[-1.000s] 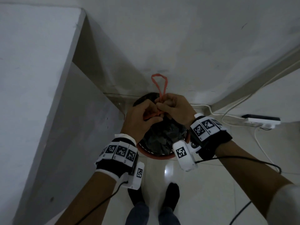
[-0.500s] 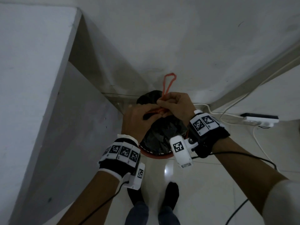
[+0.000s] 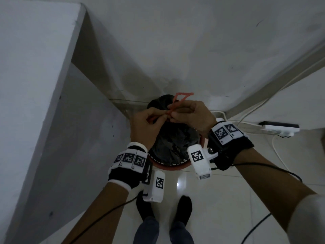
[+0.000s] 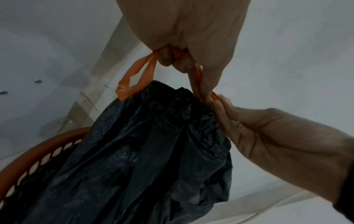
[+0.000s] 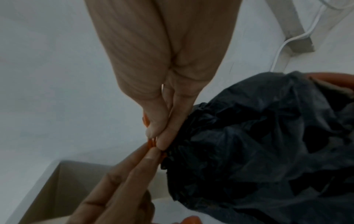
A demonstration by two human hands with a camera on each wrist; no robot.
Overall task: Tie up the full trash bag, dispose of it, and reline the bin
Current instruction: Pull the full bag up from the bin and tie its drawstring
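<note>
A black trash bag (image 3: 174, 138) sits in a red bin (image 3: 170, 167) in the corner, its neck gathered. Both hands meet above it on the orange drawstring (image 3: 182, 96). My left hand (image 3: 163, 117) grips one drawstring loop (image 4: 139, 72) in curled fingers. My right hand (image 3: 174, 113) pinches the other strand at the bag's neck (image 4: 212, 98), and a loop sticks up behind it. In the right wrist view the thumb and fingers of the right hand (image 5: 157, 136) press together on the orange strand (image 5: 151, 142) against the bag (image 5: 258, 144).
A white cabinet panel (image 3: 35, 103) stands close on the left and the wall is right behind the bin. A power strip (image 3: 279, 128) and white cables (image 3: 246, 110) lie on the floor at the right. My feet (image 3: 182, 206) stand on pale tiles in front of the bin.
Both hands have risen slightly with the drawstring. The orange loop behind them has swung from the left to the right and now leans over.
</note>
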